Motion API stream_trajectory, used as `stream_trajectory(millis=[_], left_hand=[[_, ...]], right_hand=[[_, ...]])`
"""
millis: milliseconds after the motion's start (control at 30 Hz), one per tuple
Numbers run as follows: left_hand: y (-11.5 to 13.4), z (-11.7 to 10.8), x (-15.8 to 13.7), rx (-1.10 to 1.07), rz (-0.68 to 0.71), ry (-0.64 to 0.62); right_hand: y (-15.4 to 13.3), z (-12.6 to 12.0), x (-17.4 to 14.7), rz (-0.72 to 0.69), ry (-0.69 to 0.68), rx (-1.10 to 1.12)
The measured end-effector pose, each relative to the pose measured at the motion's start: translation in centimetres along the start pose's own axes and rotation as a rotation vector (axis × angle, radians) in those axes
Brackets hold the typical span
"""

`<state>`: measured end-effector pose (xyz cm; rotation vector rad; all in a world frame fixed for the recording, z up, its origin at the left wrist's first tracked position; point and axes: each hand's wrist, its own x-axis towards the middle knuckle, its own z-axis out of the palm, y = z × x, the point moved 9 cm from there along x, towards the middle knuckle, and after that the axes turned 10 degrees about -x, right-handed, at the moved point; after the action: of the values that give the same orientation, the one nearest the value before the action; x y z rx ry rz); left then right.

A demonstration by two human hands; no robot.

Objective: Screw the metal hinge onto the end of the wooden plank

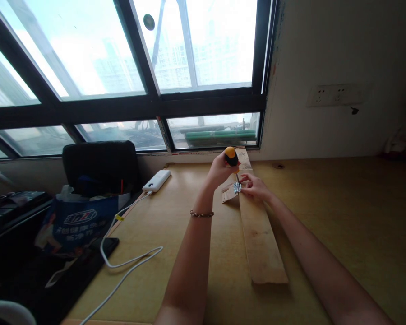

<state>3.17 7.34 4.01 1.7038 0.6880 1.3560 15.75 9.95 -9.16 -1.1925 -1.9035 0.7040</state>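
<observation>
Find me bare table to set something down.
The broadest bare patch of table lies between the right forearm and the wall. A smaller one separates the white device from the left forearm. It's crowded at the hinge, where left hand, right hand, screwdriver and plank cluster.

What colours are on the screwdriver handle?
The screwdriver handle is yellow and black, seen best in the head view.

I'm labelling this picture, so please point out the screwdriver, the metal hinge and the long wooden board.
Screwdriver [232, 157]: head view, on its handle.
Metal hinge [237, 188]: head view, on its plate.
Long wooden board [262, 241]: head view, on its top face.
</observation>
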Motion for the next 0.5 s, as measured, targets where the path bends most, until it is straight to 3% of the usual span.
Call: stream_trajectory(millis=[133,333,500], left_hand=[[-0.2,0.2,0.0,-0.007,-0.017,-0.005],[0.0,0.1,-0.1,-0.024,-0.036,0.000],[-1.0,0.1,0.1,-0.072,-0.056,0.025]], right_hand=[[0.0,-0.3,-0.2,0.001,0.054,0.002],[1.9,-2.6,-1.0,0.127,0.411,0.000],[2.4,-2.5,-1.1,0.165,0.428,0.008]])
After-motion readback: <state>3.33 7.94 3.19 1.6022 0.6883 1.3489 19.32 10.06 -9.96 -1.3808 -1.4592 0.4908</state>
